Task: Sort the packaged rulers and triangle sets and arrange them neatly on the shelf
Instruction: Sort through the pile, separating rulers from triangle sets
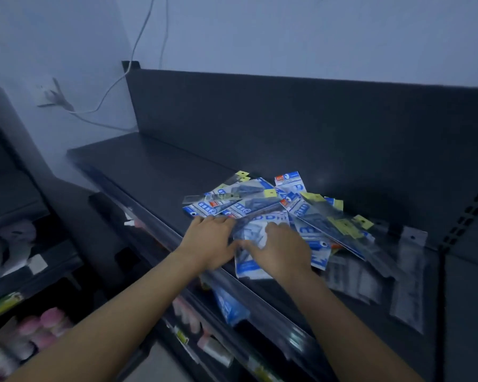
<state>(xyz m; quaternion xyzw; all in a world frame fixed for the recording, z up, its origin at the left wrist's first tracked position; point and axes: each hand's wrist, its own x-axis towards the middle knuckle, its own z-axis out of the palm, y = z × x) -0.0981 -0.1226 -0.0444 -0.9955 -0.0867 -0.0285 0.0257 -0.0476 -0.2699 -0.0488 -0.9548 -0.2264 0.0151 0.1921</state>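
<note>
A loose pile of blue-and-white packaged rulers and triangle sets [282, 208] lies on the dark top shelf [155, 172], right of its middle. Several clear ruler sleeves [409, 274] lie flat at the pile's right. My left hand [209, 242] rests on the pile's near left edge with fingers stretched over a packet. My right hand [282, 250] lies on a white-and-blue packet [253, 267] at the shelf's front edge, fingers curved on top of it. Whether either hand grips a packet is hidden.
The shelf's dark back panel [287, 119] rises behind the pile. White cables [113, 86] hang down the wall at the left. Lower shelves [204, 321] hold small bottles and a blue packet. Another rack [17, 244] stands at the left with pink-capped items.
</note>
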